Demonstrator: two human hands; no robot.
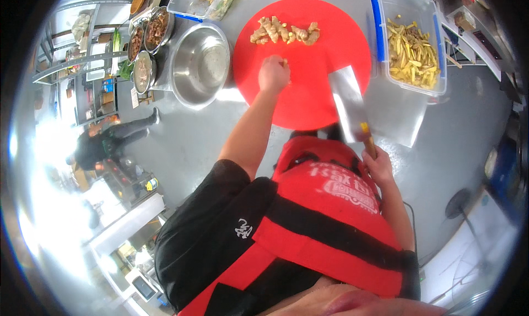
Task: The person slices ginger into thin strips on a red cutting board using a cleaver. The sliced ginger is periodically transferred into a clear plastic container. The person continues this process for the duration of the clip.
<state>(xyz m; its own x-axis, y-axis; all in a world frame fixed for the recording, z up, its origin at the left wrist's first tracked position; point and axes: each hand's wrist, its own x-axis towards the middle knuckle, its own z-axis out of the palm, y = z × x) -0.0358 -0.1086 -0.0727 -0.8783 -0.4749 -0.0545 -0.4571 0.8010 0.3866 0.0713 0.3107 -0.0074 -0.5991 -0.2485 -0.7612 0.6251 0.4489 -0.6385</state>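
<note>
On the round red cutting board (306,93), my left hand (274,74) is closed, with a small yellowish piece of ginger (285,62) showing at its fingers. How much it holds is hidden by the hand. Several knobbly ginger roots (270,28) lie in a row towards the board's far side, with small cut bits among them. My right hand (379,167) grips the wooden handle of a cleaver (347,99). The broad steel blade is over the board's right edge, with a yellow bit of ginger stuck near the handle.
A clear plastic tub (444,53) with cut ginger strips stands to the right. At left are a large steel bowl (182,64) and smaller bowls of meat (157,28). Another plastic container (182,0) sits behind. A person (107,138) is farther off to the left.
</note>
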